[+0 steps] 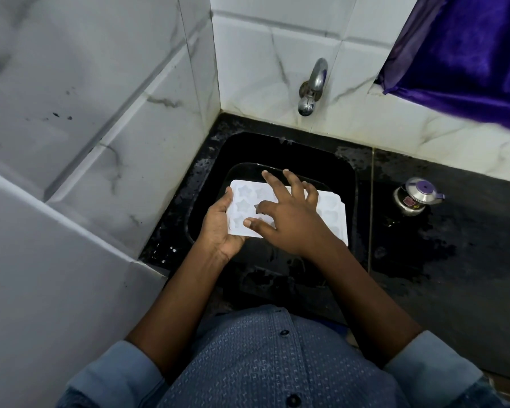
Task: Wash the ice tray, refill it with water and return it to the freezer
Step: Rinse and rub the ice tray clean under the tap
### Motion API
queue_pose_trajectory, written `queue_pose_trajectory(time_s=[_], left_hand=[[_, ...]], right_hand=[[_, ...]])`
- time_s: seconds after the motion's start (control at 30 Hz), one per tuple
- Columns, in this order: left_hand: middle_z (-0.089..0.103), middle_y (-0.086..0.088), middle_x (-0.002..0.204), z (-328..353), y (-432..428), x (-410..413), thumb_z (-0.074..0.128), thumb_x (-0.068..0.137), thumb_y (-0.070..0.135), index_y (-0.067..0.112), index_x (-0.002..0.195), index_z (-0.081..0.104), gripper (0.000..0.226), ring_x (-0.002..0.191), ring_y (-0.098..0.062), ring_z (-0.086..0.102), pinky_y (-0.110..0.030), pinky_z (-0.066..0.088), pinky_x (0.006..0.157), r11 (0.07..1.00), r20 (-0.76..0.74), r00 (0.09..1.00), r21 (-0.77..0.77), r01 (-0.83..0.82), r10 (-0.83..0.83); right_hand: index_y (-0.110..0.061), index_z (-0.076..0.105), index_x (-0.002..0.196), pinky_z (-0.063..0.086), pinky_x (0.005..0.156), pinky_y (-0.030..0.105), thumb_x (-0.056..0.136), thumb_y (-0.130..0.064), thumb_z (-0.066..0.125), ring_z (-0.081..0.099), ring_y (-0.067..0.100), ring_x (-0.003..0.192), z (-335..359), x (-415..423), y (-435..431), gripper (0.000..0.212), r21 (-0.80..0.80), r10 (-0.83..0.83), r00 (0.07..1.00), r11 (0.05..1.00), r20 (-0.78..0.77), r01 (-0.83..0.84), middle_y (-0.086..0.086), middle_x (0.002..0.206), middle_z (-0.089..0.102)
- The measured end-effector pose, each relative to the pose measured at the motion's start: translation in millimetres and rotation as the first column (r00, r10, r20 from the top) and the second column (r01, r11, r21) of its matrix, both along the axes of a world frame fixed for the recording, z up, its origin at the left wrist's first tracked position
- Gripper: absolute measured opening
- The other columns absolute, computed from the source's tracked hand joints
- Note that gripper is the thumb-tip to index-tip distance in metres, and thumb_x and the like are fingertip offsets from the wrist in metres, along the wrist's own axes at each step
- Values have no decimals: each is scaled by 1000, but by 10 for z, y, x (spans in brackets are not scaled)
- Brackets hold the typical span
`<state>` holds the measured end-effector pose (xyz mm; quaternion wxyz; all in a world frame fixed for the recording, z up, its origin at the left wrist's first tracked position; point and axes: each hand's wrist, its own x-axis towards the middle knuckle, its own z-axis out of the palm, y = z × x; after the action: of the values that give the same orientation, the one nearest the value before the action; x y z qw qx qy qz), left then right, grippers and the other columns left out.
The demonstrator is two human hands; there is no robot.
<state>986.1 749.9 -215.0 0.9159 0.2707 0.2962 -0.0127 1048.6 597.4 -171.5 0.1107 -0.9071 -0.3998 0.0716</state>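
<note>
A white ice tray [333,214] with star-shaped moulds is held level over the black sink [351,178]. My left hand [220,228] grips its left edge, thumb on top and palm underneath. My right hand [289,212] lies flat on the tray's upper face with the fingers spread, covering its middle; one fingertip presses into a mould. The tray's right end shows past that hand. A chrome tap [311,86] sticks out of the tiled wall above the sink, and no water is seen running from it.
White marbled tile walls close in on the left and behind. Wet black counter [454,245] extends to the right of the sink. A small steel vessel with a purple-knobbed lid [418,195] stands there. Purple cloth [465,54] hangs at the top right.
</note>
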Motion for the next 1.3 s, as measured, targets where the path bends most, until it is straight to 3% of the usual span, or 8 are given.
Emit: queue_pose_trajectory(time_s=[0.17, 0.27, 0.43, 0.8, 0.97, 1.3], left_hand=[[73, -24, 125, 2, -5, 10, 50, 108, 49, 1, 132, 66, 56, 99, -37, 77, -49, 65, 77, 1000, -6, 1000, 10, -3, 3], [74, -23, 123, 5, -32, 15, 49, 108, 49, 2, 130, 68, 55, 100, -37, 77, -48, 65, 78, 1000, -9, 1000, 14, -5, 6], [74, -23, 123, 5, -4, 34, 50, 108, 49, 1, 135, 65, 57, 97, -36, 77, -48, 64, 76, 1000, -8, 1000, 18, -11, 11], [75, -23, 120, 44, -32, 46, 48, 109, 48, 2, 126, 70, 53, 95, -36, 78, -48, 65, 74, 1000, -5, 1000, 25, -12, 12], [75, -23, 119, 59, 2, 66, 49, 108, 49, 1, 133, 66, 57, 95, -37, 78, -49, 65, 73, 1000, -9, 1000, 22, -6, 6], [75, -23, 119, 50, 11, 107, 50, 108, 49, 1, 129, 68, 55, 95, -37, 78, -49, 65, 76, 1000, -17, 1000, 4, 3, -3]], right_hand=[[-38, 71, 120, -2, 120, 61, 94, -80, 29, -7, 33, 158, -18, -4, 6, 65, -24, -17, 1000, 1000, 15, 18, -1, 174, 9], [-37, 73, 113, 0, 120, 62, 96, -78, 31, -5, 33, 159, 16, -1, 16, 61, -12, -23, 999, 1000, 35, 23, -1, 174, 9], [-38, 70, 122, -4, 121, 61, 97, -77, 34, -9, 33, 159, 28, 25, 4, 59, -42, -22, 1000, 999, -8, 22, -2, 175, 7], [-41, 72, 117, -7, 120, 63, 96, -78, 32, -7, 32, 159, 18, 64, 6, 58, -31, -33, 999, 999, 37, 34, -4, 175, 7], [-42, 70, 122, -7, 121, 62, 96, -79, 34, -8, 32, 159, 17, 89, 10, 58, -40, -19, 1000, 999, 11, 19, -4, 175, 6], [-40, 70, 121, -6, 121, 61, 96, -78, 35, -7, 31, 159, 21, 115, 47, 58, -35, -20, 1000, 999, -17, 20, -4, 175, 5]])
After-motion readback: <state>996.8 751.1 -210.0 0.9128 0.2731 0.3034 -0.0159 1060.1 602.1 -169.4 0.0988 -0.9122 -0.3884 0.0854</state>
